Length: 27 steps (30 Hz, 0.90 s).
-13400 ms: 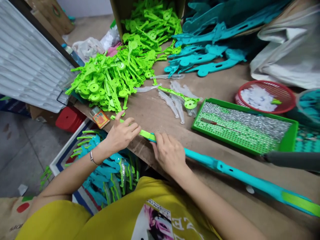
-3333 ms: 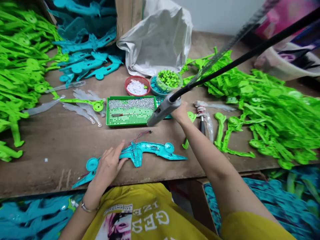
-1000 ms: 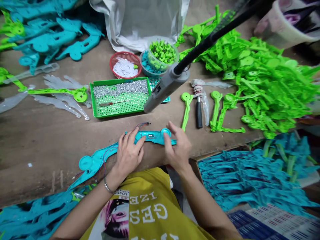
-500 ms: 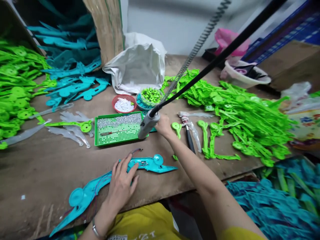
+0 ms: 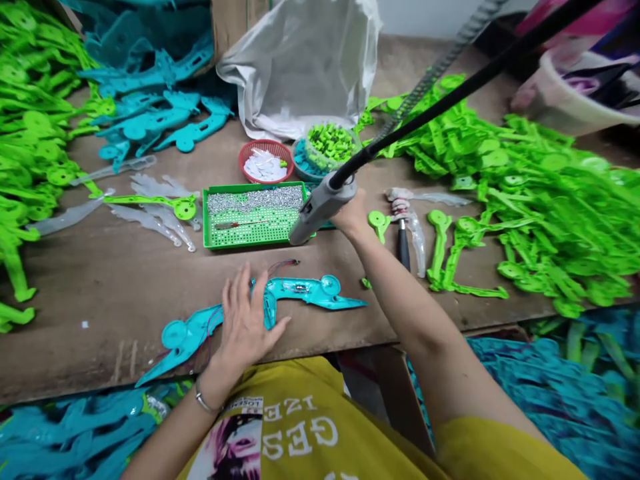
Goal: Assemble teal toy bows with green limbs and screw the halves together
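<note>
My left hand (image 5: pixel 249 320) lies spread over the middle of a long blue plastic part (image 5: pixel 305 291) near the table's front edge. Thin wires run along this part, and a small metal piece sits in its right section. My right hand (image 5: pixel 350 212) is reached forward behind a grey hanging tool (image 5: pixel 320 208), which hides its fingers. Left of the tool is a green tray (image 5: pixel 254 247) with small silver pieces and a thin red-handled tool (image 5: pixel 233 225).
Green parts (image 5: pixel 560 200) pile up at the right, more (image 5: pixel 35 133) at the left. Behind the tray are a red basket (image 5: pixel 243 162) and a bowl of green pieces (image 5: pixel 330 143). A black-handled hammer (image 5: pixel 403 247) lies right of my right hand.
The view has shifted, showing more of the table's front side. My left hand's fingers are spread wider on the blue part. My right hand is still behind the hanging tool.
</note>
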Tool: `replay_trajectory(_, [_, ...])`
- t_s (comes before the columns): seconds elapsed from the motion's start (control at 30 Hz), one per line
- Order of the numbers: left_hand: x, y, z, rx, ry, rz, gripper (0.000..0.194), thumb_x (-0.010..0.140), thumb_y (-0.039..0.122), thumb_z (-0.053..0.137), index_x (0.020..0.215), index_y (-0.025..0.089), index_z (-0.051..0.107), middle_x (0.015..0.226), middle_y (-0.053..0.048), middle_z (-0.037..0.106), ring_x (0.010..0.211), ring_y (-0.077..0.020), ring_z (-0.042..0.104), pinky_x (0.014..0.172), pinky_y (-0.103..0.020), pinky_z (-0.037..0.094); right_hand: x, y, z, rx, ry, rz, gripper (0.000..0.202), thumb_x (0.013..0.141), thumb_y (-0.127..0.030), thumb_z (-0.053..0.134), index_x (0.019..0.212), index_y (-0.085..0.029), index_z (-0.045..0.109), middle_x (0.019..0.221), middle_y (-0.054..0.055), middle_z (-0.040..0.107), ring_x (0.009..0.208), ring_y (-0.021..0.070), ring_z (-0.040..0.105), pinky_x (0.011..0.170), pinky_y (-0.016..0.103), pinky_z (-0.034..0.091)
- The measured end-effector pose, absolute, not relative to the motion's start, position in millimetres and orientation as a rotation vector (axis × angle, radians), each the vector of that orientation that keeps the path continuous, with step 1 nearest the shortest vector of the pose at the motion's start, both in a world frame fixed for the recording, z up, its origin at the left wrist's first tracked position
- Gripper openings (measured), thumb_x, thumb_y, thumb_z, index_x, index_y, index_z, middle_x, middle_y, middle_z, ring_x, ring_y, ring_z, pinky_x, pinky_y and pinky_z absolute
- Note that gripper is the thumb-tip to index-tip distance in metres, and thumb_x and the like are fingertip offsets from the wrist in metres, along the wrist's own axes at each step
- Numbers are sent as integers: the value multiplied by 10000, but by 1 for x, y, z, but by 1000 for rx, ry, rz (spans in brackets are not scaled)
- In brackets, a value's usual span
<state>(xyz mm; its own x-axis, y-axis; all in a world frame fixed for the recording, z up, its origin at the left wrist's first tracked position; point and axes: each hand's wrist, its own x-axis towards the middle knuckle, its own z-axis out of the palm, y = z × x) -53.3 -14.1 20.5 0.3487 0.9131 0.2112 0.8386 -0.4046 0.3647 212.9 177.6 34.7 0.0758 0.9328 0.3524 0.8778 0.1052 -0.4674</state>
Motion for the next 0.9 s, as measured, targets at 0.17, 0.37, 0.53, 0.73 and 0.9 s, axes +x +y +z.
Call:
replay_trajectory(0.17, [-62, -13, 24, 2392, 1626, 468, 1089, 712, 614, 754, 1506, 48, 270, 1343, -236, 552, 1238, -388, 510, 1083, -556, 357, 195, 75, 52, -1752, -1464, 550, 161, 746, -255, 609, 785, -159, 733, 730, 52, 739, 629, 170, 644, 643, 301, 514])
replay_trajectory(0.37, [-60, -15, 24, 2404, 1676, 406, 1064, 723, 576, 770, 1526, 92, 269, 1277, -197, 593, 1077, -339, 586, 895, -439, 448, 150, -1, 37, -1708, -1318, 926, 167, 745, -325, 667, 752, -182, 753, 718, 51, 755, 597, 159, 664, 595, 278, 543])
replay_trajectory(0.53, [-60, -17, 25, 2409, 1664, 427, 1089, 705, 562, 796, 1531, 106, 253, 1287, -182, 595, 1083, -329, 599, 869, -413, 445, 138, -4, 26, -1732, -1331, 865, 149, 736, -293, 637, 733, -195, 749, 687, 40, 738, 576, 151, 648, 586, 280, 541])
replay_trajectory(0.73, [-62, -16, 20, 2392, 1626, 477, 1054, 724, 526, 795, 1530, 117, 254, 1299, -185, 588, 1121, -335, 591, 879, -413, 441, 129, -9, 24, -1844, -1439, 646, 133, 729, -209, 591, 716, -194, 723, 635, 23, 697, 533, 143, 609, 559, 276, 513])
replay_trajectory(0.9, [-63, -17, 16, 2360, 1594, 554, 984, 746, 484, 789, 1517, 144, 283, 1336, -192, 573, 1152, -337, 583, 896, -410, 436, 117, -12, 20, -1866, -1723, 238, 163, 794, -128, 544, 727, -178, 683, 699, 67, 661, 654, 194, 616, 646, 331, 517])
